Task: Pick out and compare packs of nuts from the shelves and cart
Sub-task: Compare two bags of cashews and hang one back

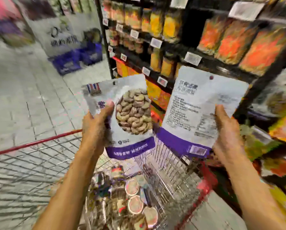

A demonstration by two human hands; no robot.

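The left hand [95, 127] holds the left pack [127, 117] upright by its left edge. Its thumb is pressed across the printed front, and the other fingers are hidden behind, so the pack is pinched between them. The clear window faces the camera and shows pale, curved nuts that look like cashews. The right hand [226, 133] grips the right pack [197, 110] the same way by its right edge, thumb on the near face and fingers out of sight behind. This pack is turned back-side out, showing blocks of small print and a barcode on the purple band. Both packs are raised side by side, close but apart, above the far end of the cart [39, 143] and in front of the shelves [172, 52]. Holding them by the outer edges leaves both faces uncovered. That suits a comparison, with the contents of one read against the label of the other. The matching white and purple design suggests the same brand, though the blurred print cannot be read. Lidded tubs [135, 205] and other goods lie in the cart below the forearms. The shelves on the right carry rows of orange and yellow packets behind price tags. In my judgement the comparison is under way, with neither pack yet put down.
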